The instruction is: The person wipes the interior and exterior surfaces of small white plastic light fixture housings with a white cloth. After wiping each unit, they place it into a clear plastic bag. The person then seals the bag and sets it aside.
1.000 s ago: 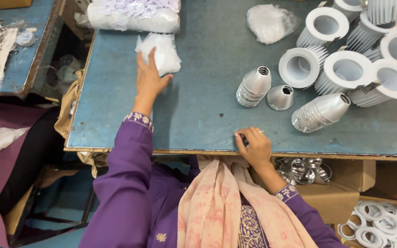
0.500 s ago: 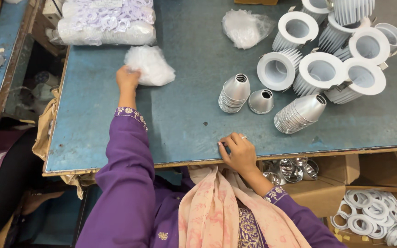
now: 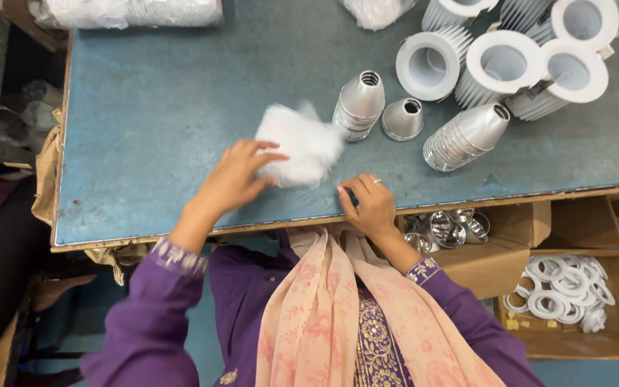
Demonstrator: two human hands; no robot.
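Bag [image 3: 299, 145] of white parts now dragged in from the far table [image 3: 180, 93]; left hand [image 3: 234, 175] pinches it, right hand [image 3: 368, 208] curled at the edge, grip unclear.

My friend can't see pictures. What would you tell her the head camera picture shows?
A person in purple sleeves holds a white plastic bag with the left hand on a blue table, while the right hand rests at the table's near edge. Stacked silver metal cones and white ring-shaped lamp housings sit to the right, and cardboard boxes of white rings stand below.
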